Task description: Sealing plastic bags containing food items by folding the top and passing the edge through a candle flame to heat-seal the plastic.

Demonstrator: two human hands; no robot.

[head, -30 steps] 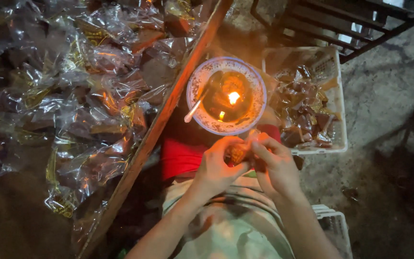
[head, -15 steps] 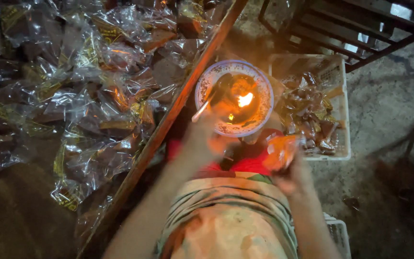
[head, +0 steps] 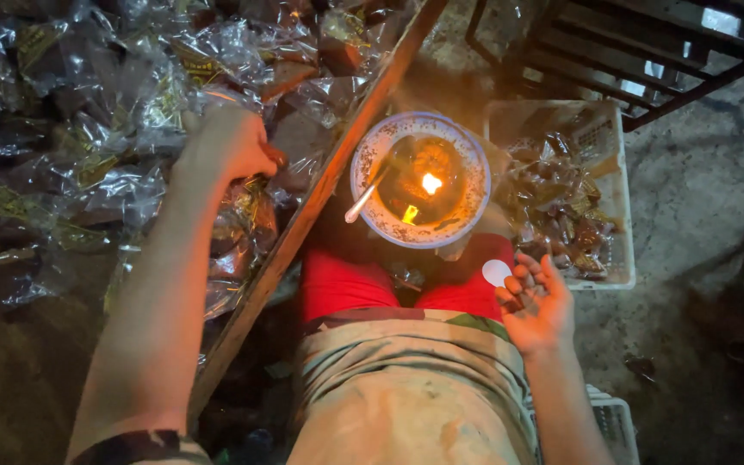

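My left hand (head: 227, 146) reaches out over the heap of clear plastic-wrapped packets (head: 71, 129) on the wooden tray and closes on one of them, a reddish wrapped piece at its fingertips. My right hand (head: 534, 300) rests palm up near my lap, fingers apart, nothing in it. Between the hands stands a blue-rimmed bowl (head: 363, 164) with a small burning flame (head: 430, 182) inside and a white spoon (head: 360, 207) leaning on its rim.
A long wooden edge (head: 320, 194) bounds the packet heap diagonally. A white plastic basket (head: 622, 215) with wrapped pieces sits right of the bowl. A red seat (head: 346, 284) lies under the bowl. A dark metal frame (head: 647, 52) stands at top right.
My two hands were together at my lap holding a wrapped piece. The left hand has since swung out to the packet heap, and the right hand now lies open and empty.
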